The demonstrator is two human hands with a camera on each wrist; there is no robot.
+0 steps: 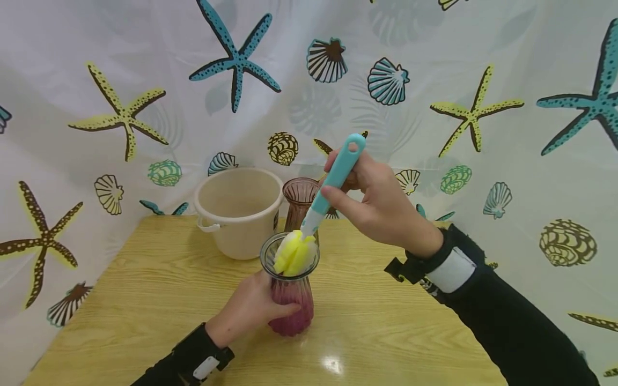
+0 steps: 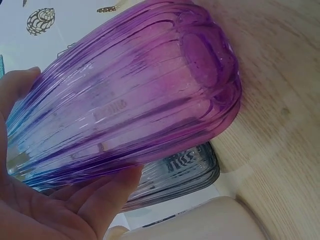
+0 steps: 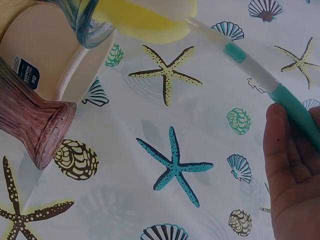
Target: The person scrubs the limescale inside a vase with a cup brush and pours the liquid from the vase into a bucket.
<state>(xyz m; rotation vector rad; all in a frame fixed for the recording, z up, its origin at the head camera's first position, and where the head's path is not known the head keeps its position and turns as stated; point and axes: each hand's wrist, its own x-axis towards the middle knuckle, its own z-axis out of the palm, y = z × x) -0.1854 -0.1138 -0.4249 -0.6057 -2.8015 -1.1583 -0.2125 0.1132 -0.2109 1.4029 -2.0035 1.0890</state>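
My left hand (image 1: 256,303) grips a ribbed glass vase (image 1: 292,305), thumb and fingers around its side. The vase is purple-pink toward the base and clearer toward the flared rim; the left wrist view shows its purple base (image 2: 210,65) close up. My right hand (image 1: 372,198) holds the turquoise handle of a sponge bottle brush (image 1: 340,166), tilted down to the left. Its yellow and white sponge head (image 1: 295,253) is at the vase's mouth; how far inside it reaches I cannot tell. In the right wrist view the sponge (image 3: 150,20) appears beside the glass rim.
A beige bucket (image 1: 238,236) with a side handle stands behind the vase on the wood-grain table (image 1: 376,311). Next to it is a second ribbed vase (image 1: 300,194), brownish-pink, partly hidden by the brush. A white curtain (image 1: 338,118) with starfish and shell prints hangs behind the table.
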